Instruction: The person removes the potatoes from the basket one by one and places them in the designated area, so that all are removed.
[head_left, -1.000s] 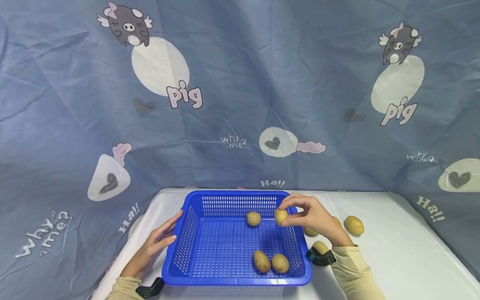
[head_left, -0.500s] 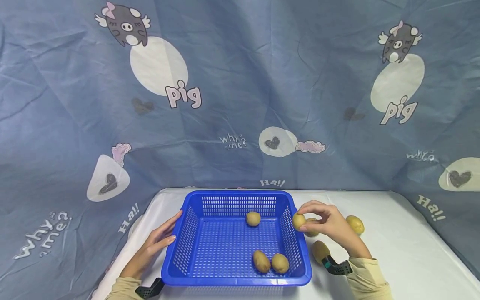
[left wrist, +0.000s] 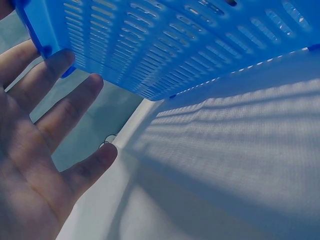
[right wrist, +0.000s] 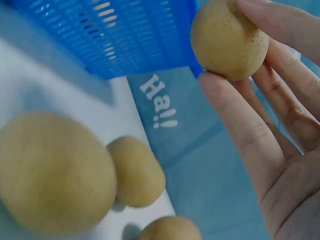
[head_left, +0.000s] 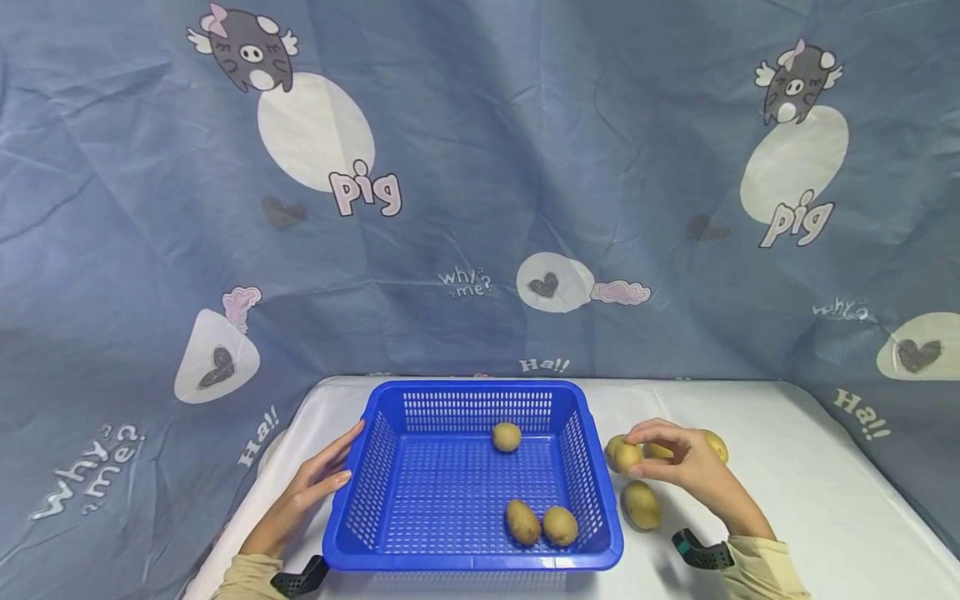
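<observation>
Thumb and fingers of my right hand (head_left: 693, 471) pinch a small round potato (head_left: 628, 458), right of the blue plastic basket (head_left: 472, 562). In the right wrist view this potato (right wrist: 227, 42) is held up off the table. Against the basket's left side, my left hand (head_left: 306, 490) rests with extended fingers; the left wrist view shows its fingers spread beside the slotted wall (left wrist: 150, 45). Inside the basket lie a round potato (head_left: 506, 437) near the back, plus an oblong potato (head_left: 522, 522) and another potato (head_left: 560, 526) at the front right.
Right of the basket, several potatoes lie on the white-covered table (head_left: 810, 492): a near potato (head_left: 642, 505), a far-right potato (head_left: 716, 446) and others partly hidden by the right hand. A blue patterned cloth (head_left: 450, 208) hangs behind.
My right hand has carried its potato from above the basket's right side out over the right rim, toward the potatoes on the table. The left hand and basket stay put.
</observation>
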A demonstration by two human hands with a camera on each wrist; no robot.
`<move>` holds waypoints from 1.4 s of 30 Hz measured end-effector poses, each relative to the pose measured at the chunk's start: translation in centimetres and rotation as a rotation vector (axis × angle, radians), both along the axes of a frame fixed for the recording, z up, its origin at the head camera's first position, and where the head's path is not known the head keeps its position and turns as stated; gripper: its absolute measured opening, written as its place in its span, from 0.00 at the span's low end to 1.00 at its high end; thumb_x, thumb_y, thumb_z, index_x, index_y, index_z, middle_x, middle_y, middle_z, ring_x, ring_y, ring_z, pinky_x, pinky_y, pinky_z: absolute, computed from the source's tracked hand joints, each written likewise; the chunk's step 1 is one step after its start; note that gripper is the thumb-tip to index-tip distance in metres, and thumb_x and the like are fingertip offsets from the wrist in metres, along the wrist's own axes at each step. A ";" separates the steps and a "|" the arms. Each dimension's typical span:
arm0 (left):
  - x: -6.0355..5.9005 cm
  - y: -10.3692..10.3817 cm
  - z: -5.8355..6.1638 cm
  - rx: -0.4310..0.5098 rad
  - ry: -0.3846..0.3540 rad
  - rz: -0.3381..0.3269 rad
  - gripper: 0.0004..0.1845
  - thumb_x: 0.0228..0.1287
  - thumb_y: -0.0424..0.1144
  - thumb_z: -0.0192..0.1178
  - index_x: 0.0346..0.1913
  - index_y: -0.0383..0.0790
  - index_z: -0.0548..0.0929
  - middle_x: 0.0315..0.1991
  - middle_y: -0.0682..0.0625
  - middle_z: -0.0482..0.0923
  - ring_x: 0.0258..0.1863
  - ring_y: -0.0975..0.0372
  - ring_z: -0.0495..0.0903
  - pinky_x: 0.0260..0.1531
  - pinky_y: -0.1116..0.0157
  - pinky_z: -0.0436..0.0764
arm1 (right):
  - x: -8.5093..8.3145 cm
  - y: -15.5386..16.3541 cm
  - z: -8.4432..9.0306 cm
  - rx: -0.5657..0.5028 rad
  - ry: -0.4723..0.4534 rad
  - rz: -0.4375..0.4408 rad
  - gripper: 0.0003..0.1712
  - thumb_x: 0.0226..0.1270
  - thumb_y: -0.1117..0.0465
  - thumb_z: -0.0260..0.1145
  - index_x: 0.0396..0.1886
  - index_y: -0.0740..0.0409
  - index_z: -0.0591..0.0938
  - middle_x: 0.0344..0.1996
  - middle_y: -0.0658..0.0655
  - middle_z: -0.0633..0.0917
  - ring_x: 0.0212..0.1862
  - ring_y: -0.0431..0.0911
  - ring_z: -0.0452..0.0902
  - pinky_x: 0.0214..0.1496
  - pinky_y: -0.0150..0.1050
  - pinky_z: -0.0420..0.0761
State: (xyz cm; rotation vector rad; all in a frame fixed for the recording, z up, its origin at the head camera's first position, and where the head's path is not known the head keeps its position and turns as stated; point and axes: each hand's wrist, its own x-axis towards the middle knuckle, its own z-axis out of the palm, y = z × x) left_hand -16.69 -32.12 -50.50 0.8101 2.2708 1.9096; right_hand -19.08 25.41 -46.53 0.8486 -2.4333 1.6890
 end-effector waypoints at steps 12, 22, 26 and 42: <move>-0.1 -0.1 -0.1 0.006 0.002 -0.013 0.34 0.78 0.30 0.44 0.83 0.40 0.51 0.84 0.37 0.47 0.77 0.77 0.60 0.69 0.82 0.61 | 0.6 2.3 -1.3 0.026 -0.018 -0.019 0.18 0.61 0.72 0.74 0.51 0.61 0.86 0.52 0.61 0.86 0.56 0.34 0.82 0.54 0.35 0.86; -0.2 0.2 0.0 0.010 -0.009 -0.017 0.34 0.78 0.30 0.44 0.84 0.41 0.52 0.84 0.34 0.45 0.77 0.78 0.60 0.69 0.82 0.61 | 1.2 4.8 -3.1 0.100 -0.005 -0.121 0.19 0.58 0.71 0.77 0.50 0.63 0.87 0.48 0.48 0.89 0.54 0.30 0.80 0.56 0.32 0.83; -0.3 0.1 -0.2 0.006 -0.003 -0.015 0.34 0.78 0.30 0.44 0.83 0.40 0.52 0.84 0.36 0.46 0.77 0.78 0.59 0.70 0.82 0.61 | 1.7 5.5 -3.5 0.155 -0.053 -0.194 0.18 0.58 0.67 0.78 0.50 0.58 0.88 0.46 0.48 0.90 0.58 0.22 0.75 0.57 0.27 0.80; 0.1 0.0 0.1 -0.009 0.018 0.003 0.34 0.77 0.30 0.44 0.83 0.39 0.52 0.83 0.38 0.51 0.75 0.78 0.62 0.68 0.82 0.62 | 2.0 6.9 -5.2 0.253 -0.016 -0.163 0.17 0.55 0.66 0.80 0.46 0.60 0.88 0.46 0.44 0.88 0.49 0.28 0.82 0.53 0.25 0.78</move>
